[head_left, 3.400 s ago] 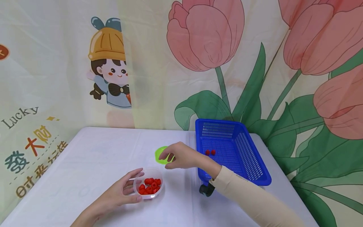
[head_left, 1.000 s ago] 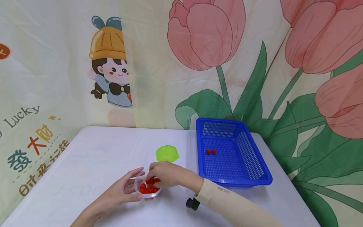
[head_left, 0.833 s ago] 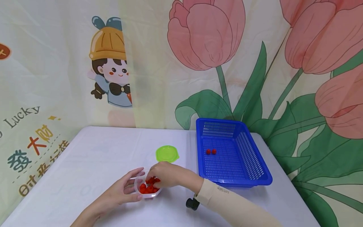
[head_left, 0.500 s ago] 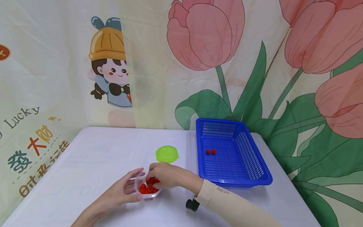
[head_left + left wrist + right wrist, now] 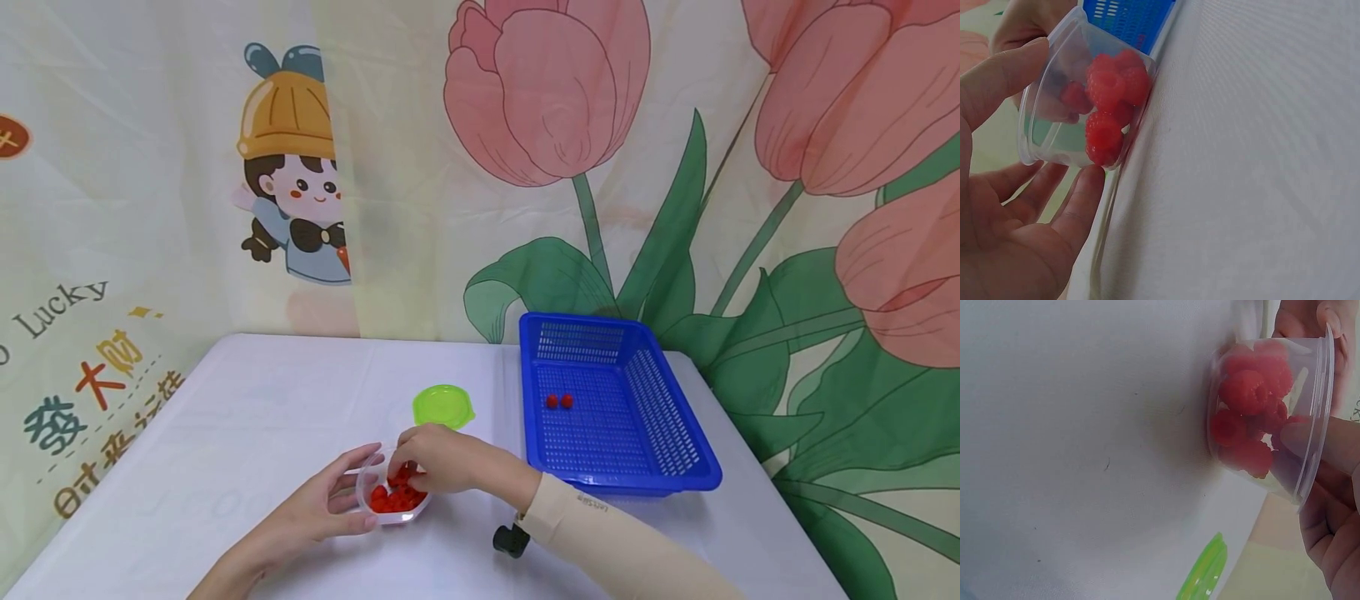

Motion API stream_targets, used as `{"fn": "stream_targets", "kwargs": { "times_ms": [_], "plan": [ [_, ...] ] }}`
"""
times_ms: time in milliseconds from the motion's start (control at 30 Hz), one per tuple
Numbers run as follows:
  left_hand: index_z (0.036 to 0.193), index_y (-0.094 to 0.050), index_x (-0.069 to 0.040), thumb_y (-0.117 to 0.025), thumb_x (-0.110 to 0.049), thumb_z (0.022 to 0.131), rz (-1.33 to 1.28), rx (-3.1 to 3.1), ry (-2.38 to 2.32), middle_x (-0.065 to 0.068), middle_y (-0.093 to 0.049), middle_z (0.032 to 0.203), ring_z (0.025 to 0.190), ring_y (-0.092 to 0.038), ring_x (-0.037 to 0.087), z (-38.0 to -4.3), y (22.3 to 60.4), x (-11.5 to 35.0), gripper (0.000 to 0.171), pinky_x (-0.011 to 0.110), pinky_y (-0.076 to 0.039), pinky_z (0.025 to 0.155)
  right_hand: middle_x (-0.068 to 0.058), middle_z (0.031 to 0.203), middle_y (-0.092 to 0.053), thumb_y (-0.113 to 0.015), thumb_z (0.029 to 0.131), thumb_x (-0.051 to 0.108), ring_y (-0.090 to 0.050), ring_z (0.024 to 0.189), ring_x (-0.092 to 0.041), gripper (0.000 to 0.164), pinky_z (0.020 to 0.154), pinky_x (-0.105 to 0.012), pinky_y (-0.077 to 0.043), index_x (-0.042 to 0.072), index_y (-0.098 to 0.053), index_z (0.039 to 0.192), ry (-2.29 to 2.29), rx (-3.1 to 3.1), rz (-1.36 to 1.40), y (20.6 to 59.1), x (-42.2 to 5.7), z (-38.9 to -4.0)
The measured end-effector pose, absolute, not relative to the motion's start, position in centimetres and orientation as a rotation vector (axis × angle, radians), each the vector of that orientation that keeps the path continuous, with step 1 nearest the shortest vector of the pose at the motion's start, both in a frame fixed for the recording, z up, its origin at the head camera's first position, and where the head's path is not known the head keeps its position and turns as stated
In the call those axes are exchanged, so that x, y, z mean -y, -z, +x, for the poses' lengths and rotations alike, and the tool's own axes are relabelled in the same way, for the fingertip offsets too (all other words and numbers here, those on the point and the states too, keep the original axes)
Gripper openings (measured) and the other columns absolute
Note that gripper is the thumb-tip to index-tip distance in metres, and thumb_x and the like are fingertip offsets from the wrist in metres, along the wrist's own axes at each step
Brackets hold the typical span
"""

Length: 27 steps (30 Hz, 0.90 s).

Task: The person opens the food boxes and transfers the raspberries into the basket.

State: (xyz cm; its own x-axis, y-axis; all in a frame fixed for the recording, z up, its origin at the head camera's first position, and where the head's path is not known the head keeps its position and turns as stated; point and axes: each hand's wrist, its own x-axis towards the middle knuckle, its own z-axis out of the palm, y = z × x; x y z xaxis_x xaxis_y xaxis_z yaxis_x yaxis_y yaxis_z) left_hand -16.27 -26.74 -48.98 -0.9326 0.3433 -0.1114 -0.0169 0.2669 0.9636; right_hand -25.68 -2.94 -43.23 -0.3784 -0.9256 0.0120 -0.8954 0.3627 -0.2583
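Observation:
A clear plastic tub (image 5: 397, 517) stands on the white cloth, with several red raspberries (image 5: 1110, 87) heaped at its bottom. My left hand (image 5: 318, 502) holds the tub from the left, thumb on the near side and fingers round the far side. From the right, my right hand (image 5: 444, 460) reaches over the rim with thumb and fingers inside. In the left wrist view it pinches one raspberry (image 5: 1075, 97), raised a little above the heap. The right wrist view shows a fingertip (image 5: 1297, 439) behind the clear wall; part of the pinched berry is hidden there.
A bright green lid (image 5: 442, 406) lies just beyond the tub. To the right stands a blue perforated basket (image 5: 615, 450) with two raspberries (image 5: 559, 401) on its floor. A printed tulip backdrop (image 5: 555, 92) hangs behind the white-covered table (image 5: 300, 392).
My right hand has come from over the green lid down into the tub. Lately it has shifted slightly upward and the berries have moved. The left hand keeps its hold.

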Motion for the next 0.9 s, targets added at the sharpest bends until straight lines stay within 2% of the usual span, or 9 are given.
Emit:
{"fn": "stream_targets", "kwargs": {
  "times_ms": [300,533,733,900],
  "plan": [
    [0.168,-0.027,-0.02,-0.083,-0.018,0.094,0.33,-2.23,-1.732,0.019,-0.032,0.17,0.146,-0.049,0.044,-16.2,49.1,26.7,0.093,0.028,-0.053,0.107,0.006,0.105,-0.076,-0.078,0.097,0.007,-0.067,0.095,0.0,0.021,0.084,-0.006,-0.05,0.014,-0.081,0.116,0.406,-2.438,-1.661,42.0,2.0,-25.4],
    [0.168,-0.027,-0.022,-0.083,-0.021,0.093,0.287,-2.243,-1.712,0.017,-0.034,0.169,0.146,-0.049,0.044,-16.3,48.9,26.6,0.093,0.036,-0.054,0.109,0.008,0.103,-0.076,-0.082,0.094,0.008,-0.067,0.094,0.003,0.022,0.084,-0.009,-0.053,0.013,-0.081,0.115,0.43,-2.405,-1.699,39.8,0.7,-25.3],
    [0.167,-0.029,-0.024,-0.084,-0.023,0.092,0.261,-2.259,-1.7,0.016,-0.036,0.168,0.146,-0.048,0.043,-16.5,48.9,26.5,0.093,0.039,-0.054,0.109,0.008,0.1,-0.075,-0.081,0.095,0.009,-0.069,0.094,-0.003,0.019,0.083,-0.011,-0.054,0.013,-0.08,0.113,0.461,-2.424,-1.672,36.8,-0.9,-26.1],
    [0.166,-0.03,-0.023,-0.084,-0.022,0.092,0.273,-2.267,-1.703,0.016,-0.037,0.167,0.147,-0.047,0.042,-16.5,49.0,26.6,0.092,0.033,-0.053,0.109,0.002,0.104,-0.076,-0.081,0.095,0.006,-0.07,0.094,-0.006,0.019,0.084,-0.016,-0.057,0.01,-0.08,0.113,0.538,-2.47,-1.61,34.4,-3.2,-27.4]
  ]
}}
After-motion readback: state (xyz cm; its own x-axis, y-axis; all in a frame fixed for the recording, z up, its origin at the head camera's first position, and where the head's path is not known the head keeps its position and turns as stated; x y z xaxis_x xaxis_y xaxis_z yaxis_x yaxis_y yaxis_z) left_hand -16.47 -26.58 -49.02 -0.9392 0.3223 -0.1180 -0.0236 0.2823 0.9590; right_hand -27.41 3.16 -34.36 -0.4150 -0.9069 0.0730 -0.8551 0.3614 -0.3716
